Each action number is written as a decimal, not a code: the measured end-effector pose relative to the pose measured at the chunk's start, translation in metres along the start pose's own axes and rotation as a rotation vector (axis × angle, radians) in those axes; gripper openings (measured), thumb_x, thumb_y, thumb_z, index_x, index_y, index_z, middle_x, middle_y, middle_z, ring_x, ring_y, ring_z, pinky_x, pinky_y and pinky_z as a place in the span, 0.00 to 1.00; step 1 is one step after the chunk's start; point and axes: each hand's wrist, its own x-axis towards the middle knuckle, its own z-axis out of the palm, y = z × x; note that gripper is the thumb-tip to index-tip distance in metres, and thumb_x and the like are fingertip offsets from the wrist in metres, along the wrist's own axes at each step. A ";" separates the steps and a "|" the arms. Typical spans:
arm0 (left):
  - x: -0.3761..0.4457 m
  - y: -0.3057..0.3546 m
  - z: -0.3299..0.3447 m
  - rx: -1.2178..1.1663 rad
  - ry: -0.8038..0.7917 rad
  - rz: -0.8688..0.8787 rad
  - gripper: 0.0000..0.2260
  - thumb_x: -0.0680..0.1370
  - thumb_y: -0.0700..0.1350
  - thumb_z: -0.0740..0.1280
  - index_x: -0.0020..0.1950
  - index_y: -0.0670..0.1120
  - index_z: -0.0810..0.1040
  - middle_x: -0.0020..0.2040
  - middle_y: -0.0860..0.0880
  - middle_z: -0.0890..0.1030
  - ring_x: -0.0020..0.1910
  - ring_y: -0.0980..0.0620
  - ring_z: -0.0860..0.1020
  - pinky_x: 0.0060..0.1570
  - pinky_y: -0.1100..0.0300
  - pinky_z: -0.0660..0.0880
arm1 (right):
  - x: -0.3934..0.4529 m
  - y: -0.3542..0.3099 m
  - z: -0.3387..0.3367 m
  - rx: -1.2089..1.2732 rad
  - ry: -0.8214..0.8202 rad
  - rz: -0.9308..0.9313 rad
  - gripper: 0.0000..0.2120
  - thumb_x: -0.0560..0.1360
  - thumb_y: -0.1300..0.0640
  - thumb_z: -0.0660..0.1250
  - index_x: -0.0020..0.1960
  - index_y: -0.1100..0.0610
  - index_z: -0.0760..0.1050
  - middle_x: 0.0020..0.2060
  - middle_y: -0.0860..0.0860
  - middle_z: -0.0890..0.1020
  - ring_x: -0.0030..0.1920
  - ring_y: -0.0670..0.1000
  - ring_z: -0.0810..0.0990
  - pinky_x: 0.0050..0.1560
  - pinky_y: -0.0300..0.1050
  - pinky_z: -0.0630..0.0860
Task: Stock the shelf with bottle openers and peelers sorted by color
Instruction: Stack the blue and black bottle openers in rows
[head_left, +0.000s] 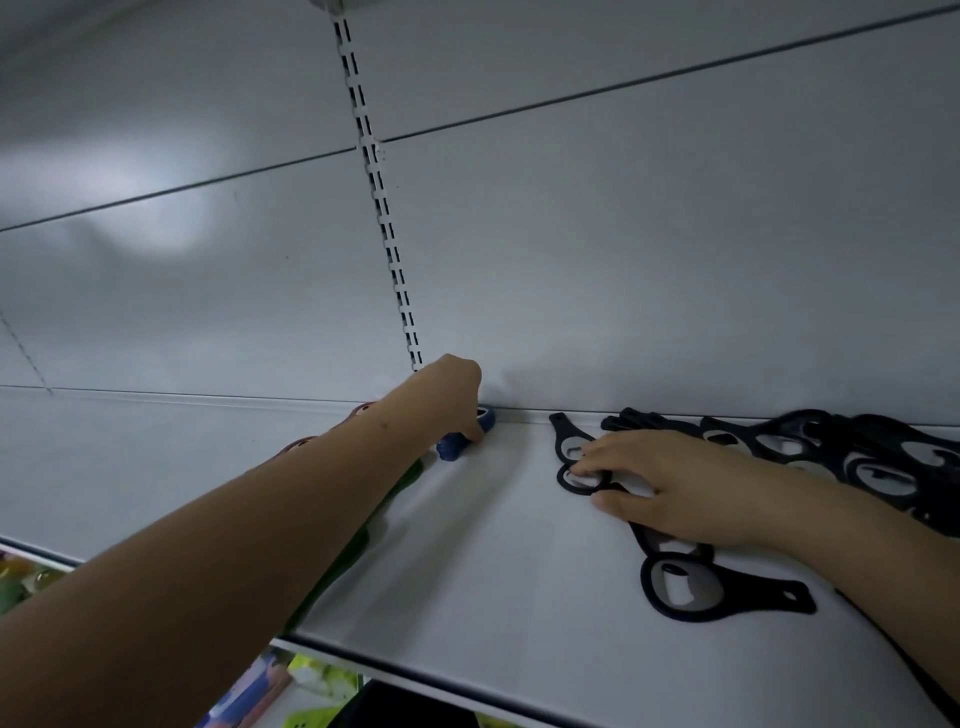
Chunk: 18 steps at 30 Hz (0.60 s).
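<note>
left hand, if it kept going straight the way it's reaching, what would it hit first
Probably the shelf's back wall. The left hand grips a blue tool at the back edge of the shelf, with nothing visible between; depth is unclear.

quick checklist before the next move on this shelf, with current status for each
1. Left hand holds the blue item at the back wall: ok.
2. Blue item's type, opener or peeler: cannot tell.
3. Right hand rests flat on the black bottle openers: ok.
4. Black openers lined up neatly: not ok, they overlap.
5. Bare shelf between blue and black groups: ok.
6. Green and red items under the left forearm: cannot tell.
</note>
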 end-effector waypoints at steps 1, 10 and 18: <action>-0.001 0.001 -0.002 0.009 0.003 0.002 0.19 0.70 0.50 0.75 0.29 0.44 0.68 0.27 0.48 0.71 0.29 0.49 0.72 0.35 0.58 0.71 | 0.000 0.000 0.000 0.000 0.002 -0.009 0.13 0.81 0.46 0.62 0.63 0.47 0.76 0.58 0.38 0.76 0.61 0.37 0.71 0.64 0.33 0.64; -0.036 0.041 -0.048 -0.208 -0.098 0.310 0.19 0.72 0.61 0.73 0.59 0.56 0.75 0.53 0.57 0.77 0.54 0.55 0.76 0.59 0.55 0.74 | 0.001 0.009 -0.021 0.134 0.239 0.193 0.04 0.79 0.52 0.65 0.53 0.47 0.76 0.54 0.44 0.75 0.51 0.44 0.78 0.55 0.44 0.76; -0.030 0.058 0.017 -0.420 -0.104 0.465 0.23 0.74 0.62 0.71 0.68 0.66 0.72 0.61 0.55 0.70 0.60 0.53 0.74 0.65 0.52 0.71 | -0.007 0.038 -0.021 -0.107 0.090 0.451 0.26 0.75 0.39 0.67 0.69 0.48 0.70 0.59 0.49 0.74 0.60 0.52 0.73 0.58 0.49 0.73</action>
